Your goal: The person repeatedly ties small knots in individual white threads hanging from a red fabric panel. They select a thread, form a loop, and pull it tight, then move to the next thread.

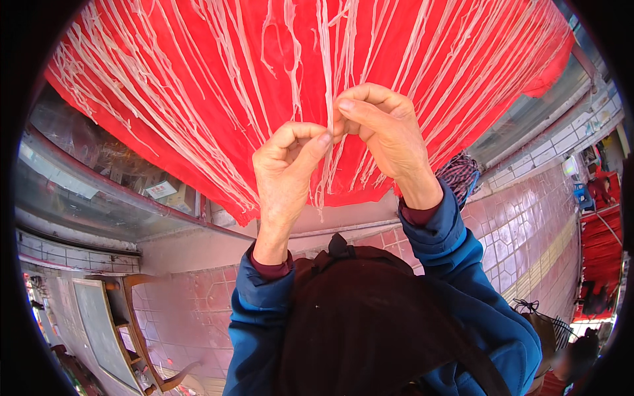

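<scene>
Many thin whitish strands (168,116) lie in rows over a bright red cloth (223,99) in front of me. My left hand (290,158) pinches one whitish strand (327,64) between thumb and forefinger near the cloth's middle. Slightly higher and to the right, my right hand (379,123) has its thumb and forefinger bent together at the same strand. The fingertips of both hands nearly meet. Below them, the strand's frayed lower end hangs near the cloth's lower edge.
The cloth covers a glass-sided case (99,163) holding boxes. A bundle of dark, mixed-colour cord (458,173) hangs at its right. A wooden-framed piece of furniture (138,336) stands lower left on the tiled floor (198,307). Farther right are a blue stool (584,197) and red material (600,257).
</scene>
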A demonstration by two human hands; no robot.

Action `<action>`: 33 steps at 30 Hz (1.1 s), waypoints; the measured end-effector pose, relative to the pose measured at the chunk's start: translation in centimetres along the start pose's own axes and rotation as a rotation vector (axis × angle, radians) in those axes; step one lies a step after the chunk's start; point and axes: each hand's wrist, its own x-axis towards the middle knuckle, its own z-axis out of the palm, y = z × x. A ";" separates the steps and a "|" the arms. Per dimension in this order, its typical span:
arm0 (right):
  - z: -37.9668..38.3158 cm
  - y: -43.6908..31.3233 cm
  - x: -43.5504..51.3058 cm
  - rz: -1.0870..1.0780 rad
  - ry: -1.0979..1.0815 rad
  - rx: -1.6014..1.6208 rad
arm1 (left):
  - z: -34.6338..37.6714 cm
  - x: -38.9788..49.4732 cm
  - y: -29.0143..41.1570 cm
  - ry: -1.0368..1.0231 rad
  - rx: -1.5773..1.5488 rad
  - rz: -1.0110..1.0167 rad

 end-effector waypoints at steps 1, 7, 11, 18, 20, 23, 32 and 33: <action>0.0 0.0 -0.3 0.011 0.015 -0.002 | 0.0 -0.1 0.0 -0.014 -0.011 0.016; 0.5 0.5 -1.9 0.024 0.043 -0.038 | 0.6 -0.6 0.2 0.004 0.026 0.021; 0.6 0.4 -2.4 0.007 0.072 -0.090 | 0.9 -0.6 0.3 0.022 0.023 0.008; -0.3 1.0 -2.2 0.013 0.062 -0.008 | 0.5 -0.6 0.3 0.078 -0.132 0.020; -0.4 1.2 -2.1 0.032 0.051 0.014 | 0.5 -0.5 0.5 0.072 -0.257 -0.030; -0.3 1.3 -2.0 0.030 0.044 0.030 | 0.8 -0.1 1.0 0.029 -0.281 -0.031; 0.2 0.6 -2.2 -0.010 0.036 0.002 | 2.3 0.9 2.1 0.049 -0.066 0.037; 0.2 0.5 -2.2 -0.020 0.036 0.008 | 2.4 0.9 2.0 0.057 -0.058 0.050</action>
